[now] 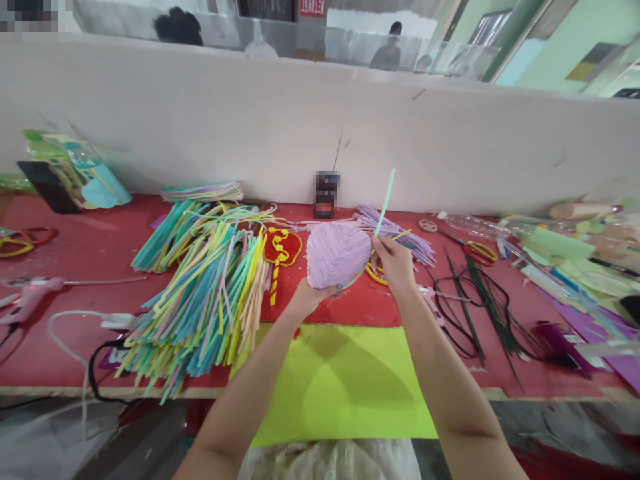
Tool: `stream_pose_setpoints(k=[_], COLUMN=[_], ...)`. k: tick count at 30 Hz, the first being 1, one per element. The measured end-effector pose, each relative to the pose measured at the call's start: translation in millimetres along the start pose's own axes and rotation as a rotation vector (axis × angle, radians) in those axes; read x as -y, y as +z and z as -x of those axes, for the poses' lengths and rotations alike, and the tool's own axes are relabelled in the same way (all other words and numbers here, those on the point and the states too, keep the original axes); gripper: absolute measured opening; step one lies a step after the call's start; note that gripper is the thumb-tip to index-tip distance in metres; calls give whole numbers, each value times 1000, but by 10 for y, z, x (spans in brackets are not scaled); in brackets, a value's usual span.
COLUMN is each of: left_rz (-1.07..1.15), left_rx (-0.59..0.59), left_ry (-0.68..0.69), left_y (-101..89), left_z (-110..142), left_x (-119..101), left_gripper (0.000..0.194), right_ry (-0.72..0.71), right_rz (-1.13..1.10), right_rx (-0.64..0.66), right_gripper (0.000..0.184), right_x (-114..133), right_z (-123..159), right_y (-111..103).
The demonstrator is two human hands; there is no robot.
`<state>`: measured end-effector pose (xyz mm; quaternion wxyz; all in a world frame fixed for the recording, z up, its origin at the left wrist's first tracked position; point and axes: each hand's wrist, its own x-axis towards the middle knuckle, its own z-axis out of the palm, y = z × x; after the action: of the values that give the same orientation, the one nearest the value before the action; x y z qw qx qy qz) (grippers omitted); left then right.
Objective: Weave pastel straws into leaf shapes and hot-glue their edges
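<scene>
One lilac, leaf-shaped piece of fuzzy strips (339, 255) was held up near the middle of the red table (100, 248). The left hand (306, 299) gripped it from below, most of its fingers hidden behind it. The right hand (393, 259) pinched one mint-green fuzzy strip (385, 200) at the piece's right rim. One red fan-shaped piece with yellow trim (283, 247) lay just left of the lilac one.

Two pink glue guns (31, 300) lay on the table: one by its left edge, cut off by the view, the other right of the right forearm and partly covered by it. One lime-green sheet (345, 393) overhung the front edge, the forearms hiding its sides. The multicoloured fuzzy strips (200, 300) toward the left overlapped too much to count. A yellow loop (374, 275) behind the right hand was hard to make out.
</scene>
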<state>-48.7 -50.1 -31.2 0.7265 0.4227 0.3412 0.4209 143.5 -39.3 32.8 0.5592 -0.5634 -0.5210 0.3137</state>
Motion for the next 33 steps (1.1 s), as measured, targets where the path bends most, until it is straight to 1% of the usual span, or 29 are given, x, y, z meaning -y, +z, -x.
stream_pose_setpoints(k=[2,3,5,6,7,8,9,11,14,18,21,24,26,28,30,32,33], left_rz=[-92,-168,-373,-456,-513,-558,-601,-693,-854,-983,-990,-965,-923,-838,-722,-611,-562], left_rx=[-17,-43,-105,-120,-90,-62,-64,-95,-130,-108,-105,-103,-89,-63,-35,-28,-49], left_ry=[51,83,171,229,289,345,388,431,466,535,527,445,390,361,350,341,336], left_y=[48,66,96,109,122,134,146,164,161,113,101,125,141,144,131,107,91], left_z=[79,124,217,260,298,328,349,365,344,311,302,283,260,229,194,154,130], left_x=[-66,-107,-209,-264,-319,-368,-406,-441,-389,-259,-219,-233,-248,-244,-208,-148,-117], left_gripper=[44,38,23,19,22,33,41,52,54,51,52,56,61,66,68,62,56], right_ry=[-11,-18,-30,-35,-40,-44,-47,-34,32,73,70,67,54,50,64,85,93], right_rz=[-45,-64,-93,-101,-106,-111,-120,-160,-232,-285,-277,-231,-246,-275,-296,-342,-369], right_rx=[11,18,26,18,2,-19,-38,-53,-55,-68,-76,-115,-110,-89,-96,-101,-106], right_gripper=[38,37,36,36,36,37,38,40,44,41,37,35,33,32,34,36,36], right_x=[101,155,257,299,330,349,356,331,233,91,19,-22,-50,-92,-149,-212,-243], right_z=[34,54,97,119,141,162,184,226,290,350,359,339,312,281,247,206,180], right_y=[-39,-57,-91,-107,-120,-132,-141,-151,-150,-149,-170,-203,-217,-217,-206,-195,-195])
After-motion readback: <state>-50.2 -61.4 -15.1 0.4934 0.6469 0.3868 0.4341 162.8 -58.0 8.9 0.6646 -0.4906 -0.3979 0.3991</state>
